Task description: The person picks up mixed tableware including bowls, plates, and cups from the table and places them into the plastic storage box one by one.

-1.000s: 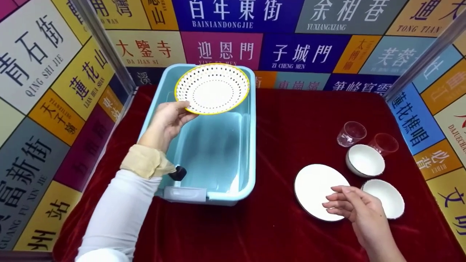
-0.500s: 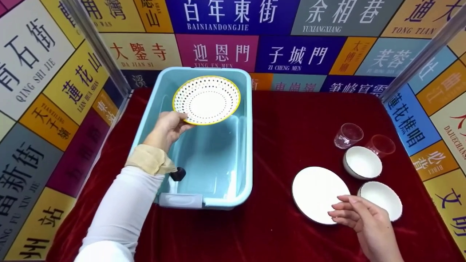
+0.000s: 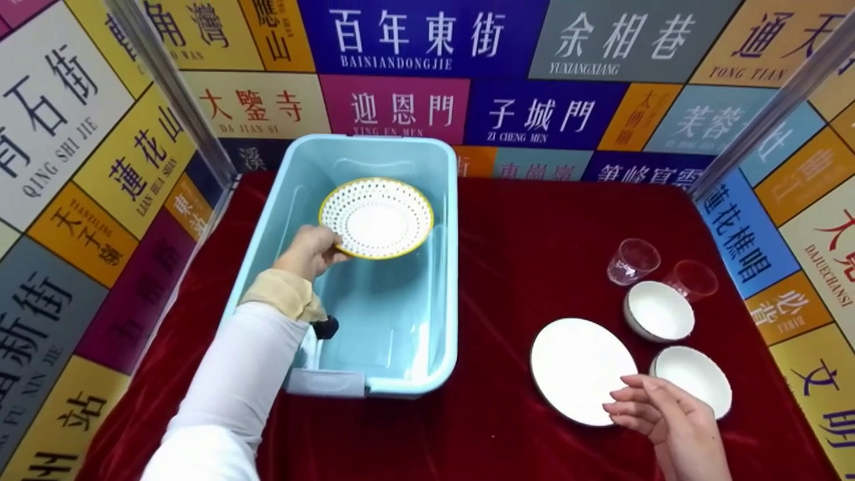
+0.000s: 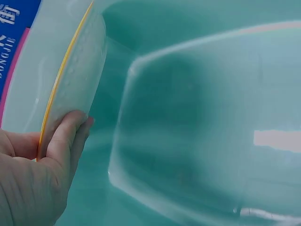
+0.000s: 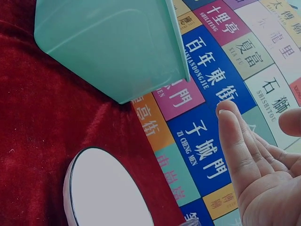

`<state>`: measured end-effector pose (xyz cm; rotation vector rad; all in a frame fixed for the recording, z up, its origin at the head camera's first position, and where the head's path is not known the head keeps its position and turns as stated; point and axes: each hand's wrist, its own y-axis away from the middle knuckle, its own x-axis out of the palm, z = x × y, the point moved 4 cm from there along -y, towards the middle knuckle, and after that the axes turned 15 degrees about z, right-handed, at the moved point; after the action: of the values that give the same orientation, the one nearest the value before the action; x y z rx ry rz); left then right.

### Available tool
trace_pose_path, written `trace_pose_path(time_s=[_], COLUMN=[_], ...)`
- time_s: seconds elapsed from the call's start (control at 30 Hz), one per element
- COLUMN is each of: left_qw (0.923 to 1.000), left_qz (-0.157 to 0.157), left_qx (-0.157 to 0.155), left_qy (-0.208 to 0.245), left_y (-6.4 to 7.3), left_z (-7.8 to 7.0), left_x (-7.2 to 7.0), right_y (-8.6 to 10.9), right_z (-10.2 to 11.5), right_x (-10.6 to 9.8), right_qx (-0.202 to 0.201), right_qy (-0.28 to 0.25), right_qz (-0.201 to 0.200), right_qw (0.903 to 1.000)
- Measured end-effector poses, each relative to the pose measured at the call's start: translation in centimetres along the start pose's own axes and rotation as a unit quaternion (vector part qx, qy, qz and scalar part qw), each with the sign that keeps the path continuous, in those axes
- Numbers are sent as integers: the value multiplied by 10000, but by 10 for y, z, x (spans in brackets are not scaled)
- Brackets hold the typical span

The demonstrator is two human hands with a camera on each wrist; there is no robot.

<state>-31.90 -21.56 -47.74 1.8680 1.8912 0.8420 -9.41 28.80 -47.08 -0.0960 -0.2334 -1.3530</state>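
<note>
My left hand (image 3: 310, 252) pinches the near-left rim of a white dotted plate (image 3: 378, 220) with a yellow edge, thumb on the inside and fingers beneath, as the left wrist view shows. That plate (image 4: 77, 70) is inside the upper part of a light blue plastic tub (image 3: 381, 387), above its floor. My right hand (image 3: 674, 421) hovers with relaxed fingers and holds nothing. Near its fingertips lies a white dark-rimmed plate (image 3: 581, 371), and just behind it stands a white bowl (image 3: 695, 377).
A second white bowl (image 3: 660, 310) stands farther back, beside two clear glasses, one a tumbler (image 3: 633, 259). Dark red velvet cloth (image 3: 534, 227) covers the table. Printed sign panels (image 3: 401, 100) wall in the back and sides. A grey handle (image 3: 327, 383) sits on the tub's near rim.
My left hand has lowered the dotted plate from above the tub's far rim down into the tub and nearer to me. The right hand stays about where it was, beside the white plate.
</note>
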Motion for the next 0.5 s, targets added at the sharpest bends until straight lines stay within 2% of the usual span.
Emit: trace_pose_path(time_s=[0.33, 0.5], left_qw=[9990, 9979], left_qz=[-147, -152], left_qx=[-391, -497], left_qy=[-147, -397], left_y=[-18, -23], left_z=[15, 16], left_x=[-9, -5], right_y=[7, 11], right_z=[-1, -1], right_x=[-9, -16], right_qx=[-17, 38], right_qy=[-71, -218], right_qz=[-111, -115], right_qw=[9999, 9997])
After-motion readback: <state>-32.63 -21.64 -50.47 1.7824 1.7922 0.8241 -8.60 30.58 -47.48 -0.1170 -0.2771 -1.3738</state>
